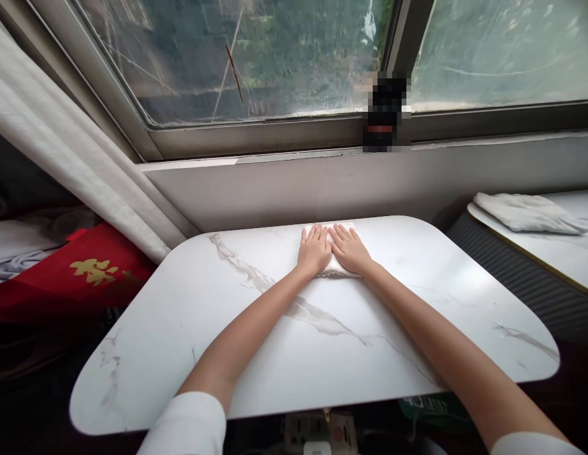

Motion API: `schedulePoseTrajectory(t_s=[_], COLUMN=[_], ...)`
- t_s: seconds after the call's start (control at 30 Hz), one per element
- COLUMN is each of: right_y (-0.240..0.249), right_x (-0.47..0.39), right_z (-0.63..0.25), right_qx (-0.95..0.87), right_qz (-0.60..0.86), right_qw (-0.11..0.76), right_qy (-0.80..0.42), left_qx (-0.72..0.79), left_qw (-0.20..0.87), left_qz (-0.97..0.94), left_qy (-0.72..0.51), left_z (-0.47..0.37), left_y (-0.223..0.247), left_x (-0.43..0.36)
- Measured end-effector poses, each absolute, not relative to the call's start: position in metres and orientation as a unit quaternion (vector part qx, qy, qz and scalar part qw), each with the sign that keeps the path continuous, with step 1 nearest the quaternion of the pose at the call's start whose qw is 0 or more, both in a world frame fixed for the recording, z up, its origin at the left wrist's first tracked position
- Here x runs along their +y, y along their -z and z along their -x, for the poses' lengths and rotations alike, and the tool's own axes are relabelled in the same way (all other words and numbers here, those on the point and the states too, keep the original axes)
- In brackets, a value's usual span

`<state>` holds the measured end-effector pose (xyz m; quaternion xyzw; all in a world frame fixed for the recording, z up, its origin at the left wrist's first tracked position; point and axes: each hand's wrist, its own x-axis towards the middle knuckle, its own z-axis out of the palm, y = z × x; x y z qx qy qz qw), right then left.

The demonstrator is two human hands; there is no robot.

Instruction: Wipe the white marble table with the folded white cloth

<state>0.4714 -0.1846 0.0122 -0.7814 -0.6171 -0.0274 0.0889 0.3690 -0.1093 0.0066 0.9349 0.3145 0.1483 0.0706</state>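
A folded white cloth (338, 267) lies near the far edge of the white marble-patterned table (275, 373). My left hand (315, 250) presses flat on the cloth's left part, its fingers stretched toward the window. Beside it, my right hand (349, 249) rests flat on the right part, fingers also stretched out. The two hands are close together and cover much of the cloth. Neither one grips it.
A window (256, 133) with a wall below it stands behind the table. At the left hang a pale curtain (76, 120) and a red cloth with gold print (109, 272). Another cloth (526, 212) lies on a second surface (573, 256) at the right.
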Motion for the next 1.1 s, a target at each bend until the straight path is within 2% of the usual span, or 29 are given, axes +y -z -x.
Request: schedulePoseTrajectory(t_s=[0.37, 0.6, 0.77, 0.97, 1.1], right_y=[-0.007, -0.01, -0.008, -0.012, -0.014], right_x=[-0.358, -0.413, -0.391, -0.298, -0.236], right_z=[-0.44, -0.434, -0.452, -0.503, -0.543], right_qx=[-0.668, -0.662, -0.641, -0.578, -0.57], right_qz=[0.737, 0.74, 0.763, 0.814, 0.818], right_qw=[0.079, 0.092, 0.064, 0.013, 0.048], right_qy=[0.061, 0.082, 0.059, 0.052, 0.059], left_qx=[0.191, 0.105, 0.115, 0.164, 0.208], left_qw=[0.067, 0.077, 0.082, 0.078, 0.071], left_qz=[-0.976, -0.988, -0.986, -0.978, -0.97], left_qy=[-0.083, -0.083, -0.089, -0.1, -0.104], left_z=[-0.322, -0.311, -0.331, -0.402, -0.449], left_y=[-0.019, -0.021, -0.017, -0.012, -0.01], left_x=[-0.26, -0.299, -0.283, -0.205, -0.153])
